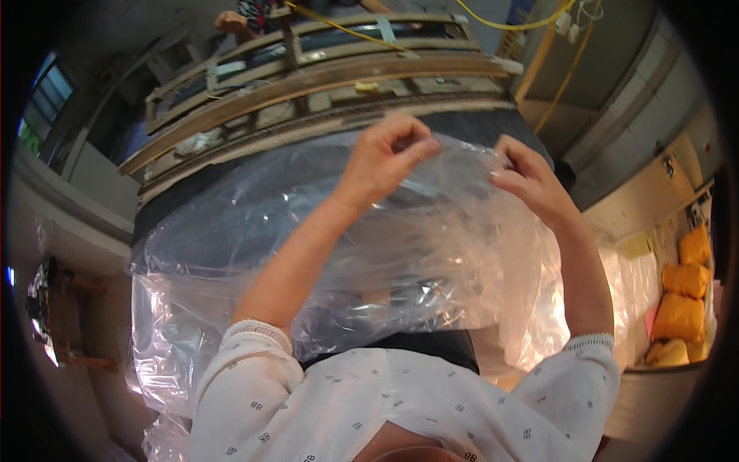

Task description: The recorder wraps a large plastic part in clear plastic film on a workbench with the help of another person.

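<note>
Now left hand (pixel 389 154) and right hand (pixel 527 181) pinch top edge of large clear crinkled plastic bag (pixel 254 231), frame centre; mouth barely parted, opening mostly left.

Clear plastic bag (pixel 254 231) across the middle; bulging orange-yellow sacks (pixel 680 296) stacked at the right edge

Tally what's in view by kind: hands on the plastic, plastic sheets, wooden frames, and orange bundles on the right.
Hands pinching the plastic: 2, left hand and right hand
Clear plastic sheet: 1
Wooden frame: 1
Orange bundles: 3 clearly seen, maybe more below
Total: 7
</note>
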`<state>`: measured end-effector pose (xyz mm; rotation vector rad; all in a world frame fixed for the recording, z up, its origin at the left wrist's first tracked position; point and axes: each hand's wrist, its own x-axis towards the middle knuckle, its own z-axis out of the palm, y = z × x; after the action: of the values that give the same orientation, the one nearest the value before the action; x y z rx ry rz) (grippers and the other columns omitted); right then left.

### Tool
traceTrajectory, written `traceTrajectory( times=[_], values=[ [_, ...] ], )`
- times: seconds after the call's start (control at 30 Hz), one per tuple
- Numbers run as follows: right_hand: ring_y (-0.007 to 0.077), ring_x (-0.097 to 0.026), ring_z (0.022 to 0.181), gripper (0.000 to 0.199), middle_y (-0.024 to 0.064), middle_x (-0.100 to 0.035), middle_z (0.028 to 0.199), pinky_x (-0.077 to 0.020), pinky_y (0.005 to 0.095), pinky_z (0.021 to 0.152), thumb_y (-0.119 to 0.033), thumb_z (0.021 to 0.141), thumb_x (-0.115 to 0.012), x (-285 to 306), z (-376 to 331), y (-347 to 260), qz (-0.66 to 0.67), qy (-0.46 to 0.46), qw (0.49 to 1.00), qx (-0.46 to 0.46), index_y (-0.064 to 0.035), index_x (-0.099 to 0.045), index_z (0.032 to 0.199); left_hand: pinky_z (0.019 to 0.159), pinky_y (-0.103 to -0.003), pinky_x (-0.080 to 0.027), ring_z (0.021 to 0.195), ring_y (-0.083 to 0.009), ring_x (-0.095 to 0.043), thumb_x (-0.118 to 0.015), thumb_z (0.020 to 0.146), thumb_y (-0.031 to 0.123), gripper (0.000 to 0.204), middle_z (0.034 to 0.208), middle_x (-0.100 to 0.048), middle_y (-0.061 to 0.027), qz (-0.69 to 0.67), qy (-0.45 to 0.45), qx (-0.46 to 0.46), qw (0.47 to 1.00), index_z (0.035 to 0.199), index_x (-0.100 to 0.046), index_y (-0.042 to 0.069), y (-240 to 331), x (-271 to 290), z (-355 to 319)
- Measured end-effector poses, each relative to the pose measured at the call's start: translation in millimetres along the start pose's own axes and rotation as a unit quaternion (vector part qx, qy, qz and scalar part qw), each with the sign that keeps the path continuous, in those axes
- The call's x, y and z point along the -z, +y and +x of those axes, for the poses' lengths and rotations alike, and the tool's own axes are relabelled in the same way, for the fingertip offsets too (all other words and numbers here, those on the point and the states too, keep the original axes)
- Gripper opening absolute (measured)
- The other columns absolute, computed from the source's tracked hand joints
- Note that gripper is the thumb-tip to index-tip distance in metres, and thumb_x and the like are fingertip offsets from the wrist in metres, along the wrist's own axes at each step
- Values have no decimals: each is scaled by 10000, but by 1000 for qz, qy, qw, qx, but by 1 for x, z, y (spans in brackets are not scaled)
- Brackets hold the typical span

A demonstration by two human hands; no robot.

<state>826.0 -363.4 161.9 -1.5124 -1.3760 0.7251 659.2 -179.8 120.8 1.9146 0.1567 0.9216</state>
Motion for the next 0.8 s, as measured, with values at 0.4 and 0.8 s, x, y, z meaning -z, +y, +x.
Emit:
traceTrajectory(
  times=[0.4, 0.8],
  values=[
    [144, -584, 626, 222, 41, -628, 667, -455, 284, 593, -274, 792, -607, -68, -36, 86, -111, -307, 940, -101, -68, -669, 849, 646, -193, -342, 703, -72, -408, -630, 834, 58, 81, 755, -419, 18, 439, 339, 73, 829, 791, -561, 47, 100, 245, -232],
    [116, -562, 795, 282, -7, -622, 791, -444, 259, 735, -364, 823, -612, -81, -123, 78, 87, -401, 881, -235, -93, -667, 880, 836, -310, -436, 910, -211, -577, -581, 867, 282, 299, 984, -631, -112, 637, 480, 135, 587, 997, -647, 20, 203, 493, -413]
  ],
)
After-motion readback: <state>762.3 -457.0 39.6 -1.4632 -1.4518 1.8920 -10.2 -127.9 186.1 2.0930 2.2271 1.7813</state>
